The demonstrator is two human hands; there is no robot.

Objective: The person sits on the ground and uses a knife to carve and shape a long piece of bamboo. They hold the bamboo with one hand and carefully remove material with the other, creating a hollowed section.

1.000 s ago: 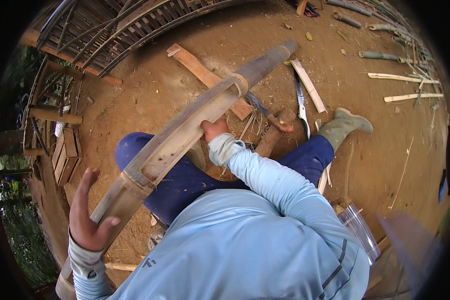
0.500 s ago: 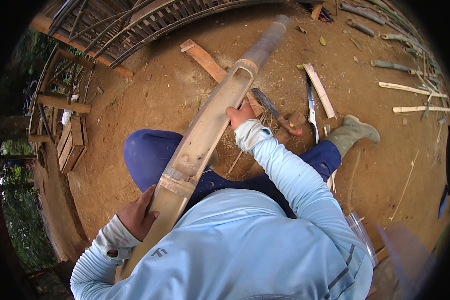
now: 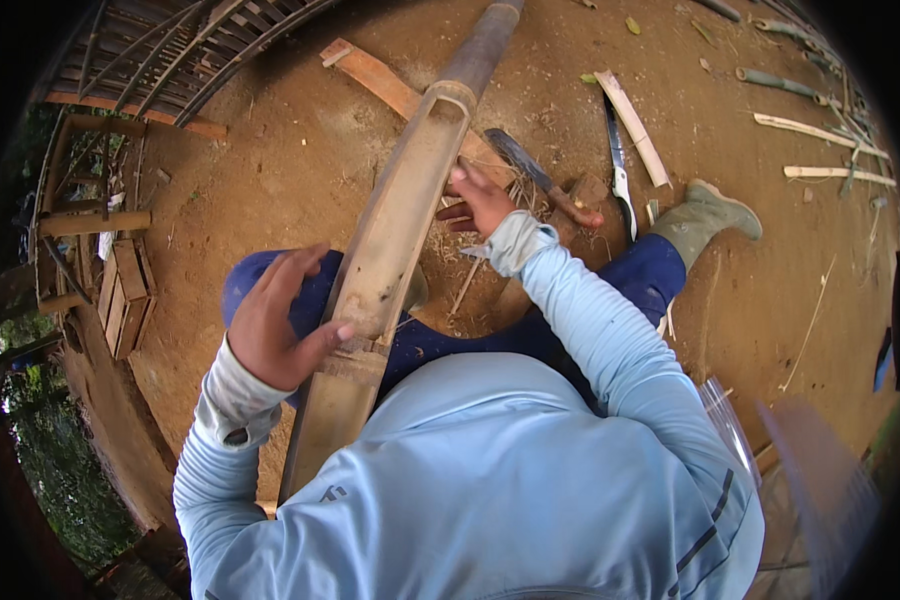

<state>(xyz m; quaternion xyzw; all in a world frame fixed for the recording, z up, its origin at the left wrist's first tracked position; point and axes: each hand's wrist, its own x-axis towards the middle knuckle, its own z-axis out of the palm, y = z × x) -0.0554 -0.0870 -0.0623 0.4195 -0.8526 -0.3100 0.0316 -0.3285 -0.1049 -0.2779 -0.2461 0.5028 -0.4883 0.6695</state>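
A thick bamboo pole [image 3: 385, 235] with its upper wall cut away lies slantwise across my lap, running from beside my left side to the far middle. Its open channel shows pale inner walls and a node near my body. My left hand [image 3: 282, 322] hovers over the pole's left edge near that node, thumb and fingers apart, holding nothing. On the other side, my right hand [image 3: 478, 203] is beside the pole's right edge with its fingers loosely spread; whether a fingertip touches the bamboo I cannot tell. A machete [image 3: 545, 178] with a brown wooden handle lies just beyond the right hand.
Right of the machete lie a saw [image 3: 618, 165] with a white handle and a pale bamboo strip [image 3: 634, 128]. An orange-brown plank [image 3: 380, 82] passes beneath the pole. Bamboo pieces [image 3: 780, 80] lie at the far right. A wooden crate [image 3: 127, 298] stands at left, below a slatted bamboo bench [image 3: 185, 60].
Both hands have come off their hold on the bamboo. My left hand has risen and moved forward along it, and the right hand has opened. The view has shifted slightly.
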